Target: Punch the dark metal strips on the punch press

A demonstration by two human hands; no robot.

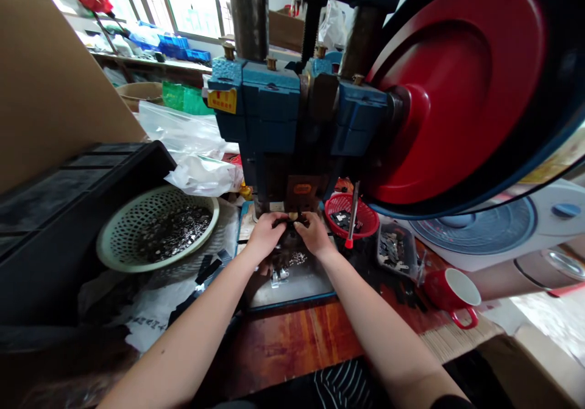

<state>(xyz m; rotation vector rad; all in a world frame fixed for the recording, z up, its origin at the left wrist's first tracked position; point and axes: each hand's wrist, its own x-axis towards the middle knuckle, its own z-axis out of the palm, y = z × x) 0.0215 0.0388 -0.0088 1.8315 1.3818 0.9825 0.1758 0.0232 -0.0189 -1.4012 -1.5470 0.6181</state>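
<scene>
Both hands reach in under the ram of a blue bench press [269, 104]. My left hand [266, 236] is closed, its thumb and fingertips pinched at the left of the die area. Opposite it, my right hand [315, 233] is closed in the same kind of pinch. Between the fingertips there is something small and dark, too shadowed to name. Just in front of the hands, tiny shiny metal parts [298, 258] lie scattered on the press's base plate [301, 290]. Flat metal pieces [278, 277] rest nearer its front edge.
To the left a pale green basket [107, 247] holds many small metal bits, beside a black crate [41, 232]. At right are a red basket [372, 223], a clear tub of metal pieces [397, 250], a red mug [441, 290] and a large red flywheel [479, 92].
</scene>
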